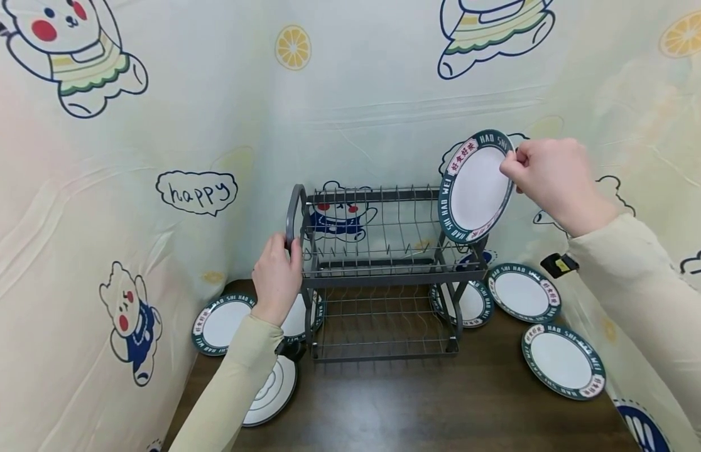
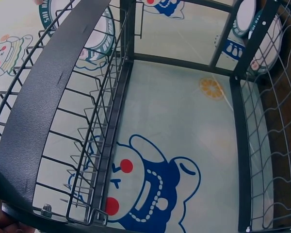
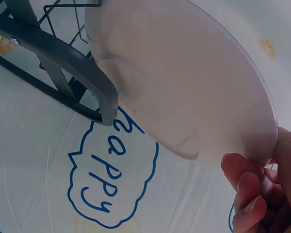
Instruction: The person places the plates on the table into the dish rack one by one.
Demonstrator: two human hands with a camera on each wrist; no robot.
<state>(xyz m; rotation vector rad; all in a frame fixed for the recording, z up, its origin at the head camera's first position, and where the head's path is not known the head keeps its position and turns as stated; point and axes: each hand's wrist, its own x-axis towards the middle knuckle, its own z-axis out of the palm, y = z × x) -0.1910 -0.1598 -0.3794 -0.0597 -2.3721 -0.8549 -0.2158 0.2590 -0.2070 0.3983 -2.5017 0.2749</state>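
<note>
A two-tier dark wire dish rack [image 1: 379,280] stands on the table. My left hand [image 1: 276,276] grips the curved frame at its upper left end; in the left wrist view only part of that hand shows beside the wide dark end piece [image 2: 36,121]. At the upper right, my right hand [image 1: 554,179] pinches the rim of a white plate [image 1: 479,188] with a green lettered border. That plate is held tilted on edge, overlapping the rack's right end in the head view. The right wrist view shows the plate's pale underside [image 3: 184,82], with thumb and fingers [image 3: 247,179] at its edge.
Right of the rack lie matching plates, one behind its leg [image 1: 469,304], one farther back [image 1: 522,293] and one nearer [image 1: 563,359]. More plates [image 1: 226,321] lie at the left, partly hidden by my left arm. A patterned sheet [image 1: 215,113] hangs around the brown table [image 1: 396,402].
</note>
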